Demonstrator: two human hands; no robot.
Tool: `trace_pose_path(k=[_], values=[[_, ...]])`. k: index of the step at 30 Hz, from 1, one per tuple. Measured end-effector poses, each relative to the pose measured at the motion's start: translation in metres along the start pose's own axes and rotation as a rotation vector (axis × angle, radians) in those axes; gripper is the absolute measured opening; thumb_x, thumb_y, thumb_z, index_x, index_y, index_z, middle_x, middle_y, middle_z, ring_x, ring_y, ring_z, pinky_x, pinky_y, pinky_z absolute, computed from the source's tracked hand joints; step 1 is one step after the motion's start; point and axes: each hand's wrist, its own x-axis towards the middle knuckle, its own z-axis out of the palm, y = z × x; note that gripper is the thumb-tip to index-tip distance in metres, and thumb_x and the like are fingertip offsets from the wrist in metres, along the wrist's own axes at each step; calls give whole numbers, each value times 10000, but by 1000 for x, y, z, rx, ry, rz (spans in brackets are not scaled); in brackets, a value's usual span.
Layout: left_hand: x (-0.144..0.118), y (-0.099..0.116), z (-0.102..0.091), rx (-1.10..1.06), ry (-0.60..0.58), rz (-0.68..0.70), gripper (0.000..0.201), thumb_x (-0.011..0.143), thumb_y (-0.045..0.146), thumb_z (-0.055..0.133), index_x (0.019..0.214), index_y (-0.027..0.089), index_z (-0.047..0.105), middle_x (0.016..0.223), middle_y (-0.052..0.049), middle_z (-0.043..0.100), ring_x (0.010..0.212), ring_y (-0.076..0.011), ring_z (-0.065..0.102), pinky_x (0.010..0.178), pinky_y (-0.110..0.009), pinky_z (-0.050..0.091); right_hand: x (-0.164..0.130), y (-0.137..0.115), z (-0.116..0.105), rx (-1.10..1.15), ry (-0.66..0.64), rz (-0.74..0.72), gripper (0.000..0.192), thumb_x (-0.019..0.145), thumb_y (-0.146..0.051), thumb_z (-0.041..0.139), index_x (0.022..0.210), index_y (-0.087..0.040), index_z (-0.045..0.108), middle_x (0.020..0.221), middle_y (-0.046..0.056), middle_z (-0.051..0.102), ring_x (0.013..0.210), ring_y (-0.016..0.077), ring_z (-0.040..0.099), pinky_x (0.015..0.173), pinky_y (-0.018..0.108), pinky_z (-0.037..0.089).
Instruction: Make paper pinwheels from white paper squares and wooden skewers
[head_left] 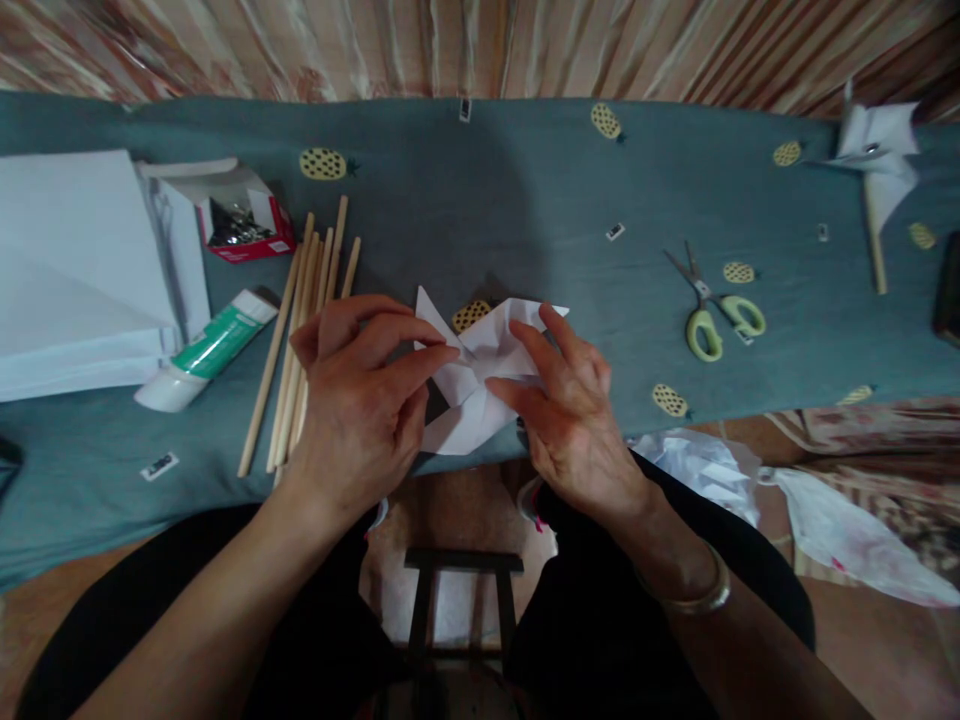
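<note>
A white paper pinwheel [478, 425] lies between my hands near the table's front edge, its vanes folded in toward the middle. My left hand [367, 390] pinches at its centre with thumb and forefinger; whether a pin sits in that pinch is too small to tell. With curled fingers, my right hand [566, 400] grips the folded vanes on the right side. Left of my left hand lie several wooden sticks [289, 350], partly covered by it. A finished-looking pinwheel on a stick [876, 200] rests at the far right.
Scissors with green handles [712, 305] lie partly spread on the right. At the left are a paper stack [75, 260], a green-and-white glue tube [210, 350] and an open red box of metal pins [244, 225]. Plastic bags [855, 530] lie below the table at right.
</note>
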Motion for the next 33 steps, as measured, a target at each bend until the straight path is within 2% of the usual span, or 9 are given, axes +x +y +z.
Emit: trace_pose_path(k=[4,7,13,17,24,27,33], values=[[0,2,-2,12,-10,22,282,892,173,477,946,330,704,1024,6,722,1096,-286,552,939,-530,373,-2,-6,7,-17,69,12,294,998,-180,371,1010,-231,660,1409,85,545,1454,266,316,1048,510,413],[0,4,-2,14,-10,11,287,892,181,469,933,340,705,1010,12,720,1086,-282,555,942,-528,378,-3,-5,10,-5,57,42,278,990,-191,392,1004,-265,659,1431,51,529,1468,258,289,1056,511,411],[1,4,-1,-22,-15,0,292,887,182,468,924,347,707,1017,10,716,1097,-296,553,945,-541,373,-6,5,7,108,16,64,286,940,-154,437,1049,-275,673,1530,15,422,1480,320,254,1091,562,365],[0,3,0,-17,13,24,290,886,153,482,938,320,712,1014,-4,724,1092,-296,560,928,-545,381,-9,8,1,224,-30,104,338,923,-132,426,1115,-271,667,1552,1,401,1498,298,213,1131,580,331],[1,2,0,19,16,29,267,889,152,498,935,288,723,1000,-25,733,1088,-301,568,921,-542,388,-5,7,-3,372,-27,164,372,929,-115,423,1171,-271,658,1535,-3,436,1493,247,243,1170,569,304],[1,2,0,16,16,20,275,885,163,493,923,320,717,1014,2,730,1091,-290,565,930,-530,383,-3,6,-3,386,-21,176,369,932,-117,415,1178,-247,659,1526,26,447,1489,252,255,1175,570,298],[1,2,1,29,26,33,270,891,151,503,936,299,724,995,-15,739,1082,-285,576,919,-533,401,-5,6,-2,306,-15,166,398,926,-113,408,1216,-266,634,1543,18,419,1491,269,246,1156,590,312]])
